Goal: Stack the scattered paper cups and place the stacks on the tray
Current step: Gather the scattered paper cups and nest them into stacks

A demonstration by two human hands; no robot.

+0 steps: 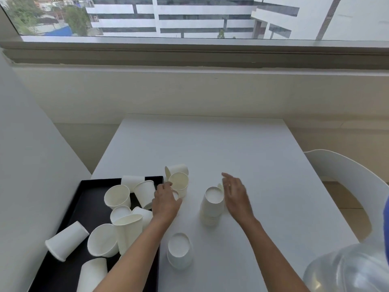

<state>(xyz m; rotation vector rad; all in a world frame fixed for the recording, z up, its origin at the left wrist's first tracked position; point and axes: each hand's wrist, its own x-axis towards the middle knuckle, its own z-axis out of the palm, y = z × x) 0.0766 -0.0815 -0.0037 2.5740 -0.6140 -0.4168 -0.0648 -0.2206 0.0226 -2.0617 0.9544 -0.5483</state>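
**Left hand at a loose cup, stack waiting to its right**

On the white rectangular table two inverted stacks of white paper cups stand base-up: a taller stack in the middle and a shorter stack nearer the person. The black shallow rectangular tray at the table's left edge holds no stack yet, only a jumble of loose white paper cups, some on their sides, some leaning on each other.

The left hand lies palm-down at the tray's far right corner, fingers curled round the rim of a small cup that it largely covers; whether they truly pinch it or only rest on it is hard to tell from here. Just beyond its fingertips an open-mouthed cup tilts toward the camera, with another cup lying on its side behind it.

The right hand hovers just right of the taller stack, fingers loosely spread and holding nothing; something pale peeps out between it and the stack.

The taller stack stands to the right of the left hand, its long axis upright, and the right hand is the nearer one to steady it. The next cup would likely have to be turned mouth-down before going over it.
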